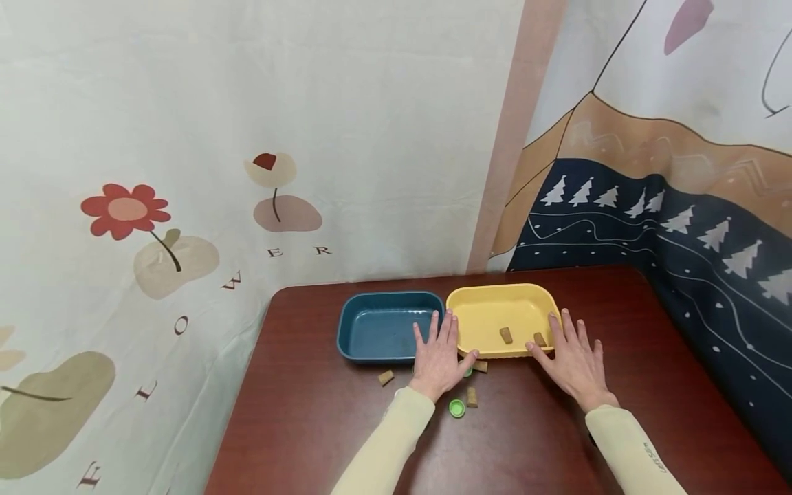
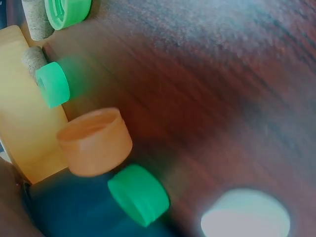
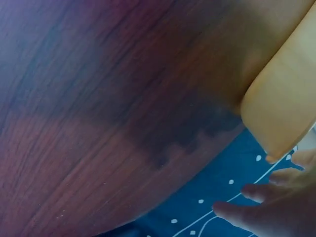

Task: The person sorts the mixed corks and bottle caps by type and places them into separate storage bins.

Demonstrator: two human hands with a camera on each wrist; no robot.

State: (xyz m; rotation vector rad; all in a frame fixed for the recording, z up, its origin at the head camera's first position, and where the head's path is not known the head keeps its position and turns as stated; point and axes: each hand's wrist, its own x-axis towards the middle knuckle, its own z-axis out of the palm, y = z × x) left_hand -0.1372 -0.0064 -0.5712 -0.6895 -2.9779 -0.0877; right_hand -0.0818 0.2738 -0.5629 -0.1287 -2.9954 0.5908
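Note:
My left hand [image 1: 437,361] is spread with straight fingers, its fingertips over the near corner where the blue tray [image 1: 377,328] meets the yellow tray [image 1: 476,320]. At the yellow tray's right end, my right hand [image 1: 575,364] has its fingers extended, the thumb and index finger right at the rim. Two brown corks, one at the middle [image 1: 506,335] and one near the right thumb [image 1: 540,339], lie inside the yellow tray. In the left wrist view an orange cap [image 2: 96,148], a green cap [image 2: 138,195] and a white cap [image 2: 247,217] appear under the left hand, mostly hidden from the head view.
Loose on the brown table [image 1: 297,412] are a cork [image 1: 386,377] before the blue tray, another cork [image 1: 472,397] and a green cap [image 1: 456,408] nearer me. A printed cloth [image 1: 396,137] hangs behind the table and along its right side.

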